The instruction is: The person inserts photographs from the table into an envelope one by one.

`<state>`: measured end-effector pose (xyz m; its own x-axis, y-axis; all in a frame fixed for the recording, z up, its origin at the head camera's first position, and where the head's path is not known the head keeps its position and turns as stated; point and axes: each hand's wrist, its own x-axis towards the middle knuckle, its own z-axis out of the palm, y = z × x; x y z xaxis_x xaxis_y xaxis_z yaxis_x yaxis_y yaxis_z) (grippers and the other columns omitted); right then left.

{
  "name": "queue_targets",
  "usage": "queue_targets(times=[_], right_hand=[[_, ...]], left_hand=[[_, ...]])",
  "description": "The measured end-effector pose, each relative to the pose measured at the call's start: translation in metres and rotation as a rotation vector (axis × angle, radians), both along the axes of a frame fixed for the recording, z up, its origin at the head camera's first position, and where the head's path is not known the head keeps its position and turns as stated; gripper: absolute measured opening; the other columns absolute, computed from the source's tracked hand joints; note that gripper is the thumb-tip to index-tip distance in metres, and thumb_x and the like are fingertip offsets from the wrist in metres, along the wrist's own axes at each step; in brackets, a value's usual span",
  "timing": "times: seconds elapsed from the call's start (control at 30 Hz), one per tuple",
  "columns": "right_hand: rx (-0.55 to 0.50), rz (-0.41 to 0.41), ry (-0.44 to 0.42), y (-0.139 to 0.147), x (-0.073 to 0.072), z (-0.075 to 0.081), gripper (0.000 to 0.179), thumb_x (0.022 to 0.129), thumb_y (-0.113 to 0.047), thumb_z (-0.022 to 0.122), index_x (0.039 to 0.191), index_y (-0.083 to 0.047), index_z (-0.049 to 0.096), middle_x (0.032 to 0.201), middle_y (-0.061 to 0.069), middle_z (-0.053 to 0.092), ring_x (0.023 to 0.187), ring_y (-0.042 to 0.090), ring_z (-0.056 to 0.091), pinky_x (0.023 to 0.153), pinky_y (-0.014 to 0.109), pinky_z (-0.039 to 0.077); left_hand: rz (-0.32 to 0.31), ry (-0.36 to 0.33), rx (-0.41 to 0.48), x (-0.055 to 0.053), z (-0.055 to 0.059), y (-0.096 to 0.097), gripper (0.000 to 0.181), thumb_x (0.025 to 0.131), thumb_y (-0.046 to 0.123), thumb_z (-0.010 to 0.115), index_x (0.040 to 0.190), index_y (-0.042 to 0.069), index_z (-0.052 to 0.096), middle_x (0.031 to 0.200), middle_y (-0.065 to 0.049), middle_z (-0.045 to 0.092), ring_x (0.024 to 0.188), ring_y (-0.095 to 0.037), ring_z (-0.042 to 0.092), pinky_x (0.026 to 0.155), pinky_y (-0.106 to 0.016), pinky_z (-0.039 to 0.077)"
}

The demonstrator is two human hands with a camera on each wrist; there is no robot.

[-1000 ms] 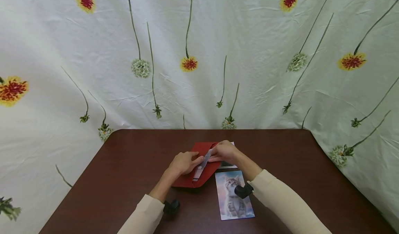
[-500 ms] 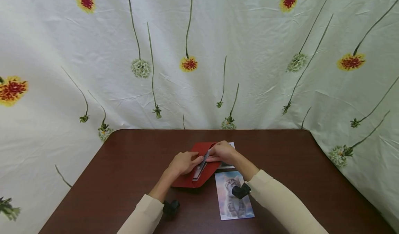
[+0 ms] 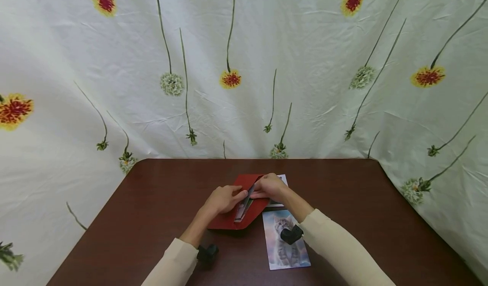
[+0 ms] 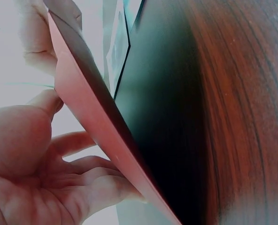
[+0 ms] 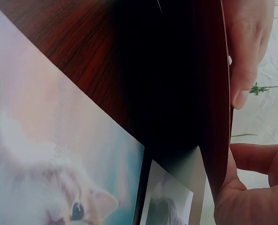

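Observation:
Tilted above the table, a red envelope (image 3: 224, 222) is held between both hands, its opening facing up. A thin stack of picture cards (image 3: 240, 212) sticks out of the opening. My left hand (image 3: 223, 200) grips the envelope's left side, thumb beside the cards. In the left wrist view its fingers lie against the red paper (image 4: 89, 110). My right hand (image 3: 269, 186) pinches the envelope's right edge, its fingers at the opening near the cards' upper end. Whether those fingertips also touch the cards is hidden.
A kitten picture card (image 3: 280, 255) lies face up on the dark wood table (image 3: 171, 184), under the right wrist. Another picture card (image 5: 165, 204) lies behind it, partly covered by the envelope and right hand. A flowered white curtain (image 3: 244, 116) hangs behind the table.
My right hand has shifted slightly left. The envelope's opening has spread wider beside the cards, showing more of their edges. The left hand stays nearly still.

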<state>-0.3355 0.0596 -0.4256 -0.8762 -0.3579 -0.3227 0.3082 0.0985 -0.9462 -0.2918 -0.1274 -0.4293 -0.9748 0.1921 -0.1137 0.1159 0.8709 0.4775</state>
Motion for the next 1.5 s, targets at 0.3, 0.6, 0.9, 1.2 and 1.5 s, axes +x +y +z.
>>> queue_targets(times=[0.3,0.6,0.9,1.2,1.5], right_hand=[[0.016,-0.01,0.004,-0.002,0.0,-0.001,0.019,0.095,0.007,0.052,0.101,0.016,0.068,0.096,0.019,0.07,0.077,0.018,0.076,0.076,0.031,0.061],[0.029,0.018,-0.001,0.005,0.004,0.005,0.027,0.096,0.004,0.054,0.115,0.02,0.063,0.097,0.021,0.073,0.079,0.02,0.076,0.083,0.035,0.06],[0.081,0.01,0.034,0.023,0.007,0.024,0.029,0.096,0.0,0.055,0.118,0.018,0.06,0.102,0.027,0.07,0.075,0.021,0.074,0.082,0.036,0.061],[0.112,0.003,0.088,0.051,0.007,0.032,0.035,0.099,-0.003,0.055,0.125,0.02,0.055,0.107,0.03,0.07,0.078,0.022,0.074,0.082,0.039,0.061],[0.237,0.035,0.106,0.081,0.012,0.031,0.033,0.098,-0.006,0.057,0.124,0.015,0.06,0.117,0.031,0.066,0.09,0.031,0.073,0.083,0.039,0.061]], left_hand=[[-0.006,0.011,0.051,0.0,-0.002,-0.006,0.055,0.104,0.047,0.051,0.144,0.01,0.059,0.14,-0.019,0.062,0.13,-0.037,0.058,0.106,-0.053,0.047],[-0.009,0.039,0.01,0.0,-0.004,0.0,0.056,0.103,0.048,0.053,0.142,0.009,0.06,0.139,-0.018,0.063,0.128,-0.036,0.06,0.104,-0.051,0.048],[0.017,0.025,0.006,0.002,-0.003,0.002,0.055,0.102,0.048,0.055,0.143,0.011,0.06,0.139,-0.018,0.063,0.123,-0.034,0.062,0.101,-0.05,0.051],[0.021,0.022,0.008,0.003,-0.004,0.001,0.056,0.101,0.047,0.056,0.145,0.012,0.058,0.137,-0.017,0.064,0.115,-0.03,0.063,0.095,-0.048,0.054],[0.041,-0.001,0.012,0.003,-0.004,0.0,0.057,0.099,0.047,0.059,0.146,0.015,0.057,0.135,-0.017,0.065,0.106,-0.028,0.063,0.087,-0.045,0.057]])
